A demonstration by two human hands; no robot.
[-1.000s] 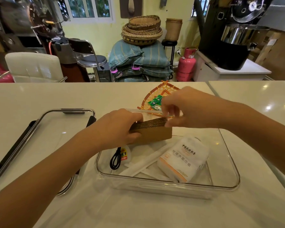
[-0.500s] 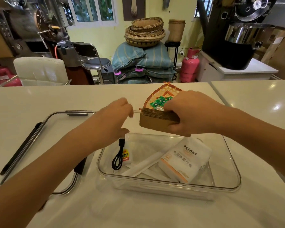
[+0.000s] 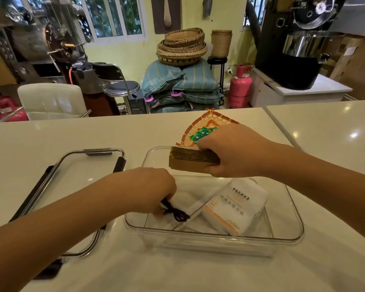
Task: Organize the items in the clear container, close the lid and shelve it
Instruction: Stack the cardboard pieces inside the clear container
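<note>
Head view: half a second ago the left hand [image 3: 154, 188] hovered above the clear container [image 3: 291, 241]; now it has dropped inside, fingers pinching the coiled black cable [image 3: 175, 211] at the near-left corner. The right hand [image 3: 232, 152] still grips the stack of cardboard sleeves [image 3: 192, 160], now held above the far rim. Sorting seems under way, not finished. A white tissue pack [image 3: 236, 207] lies inside, right of the cable. On the tabletop [image 3: 51, 135], the lid [image 3: 76, 182] lies left of the container, off.
</note>
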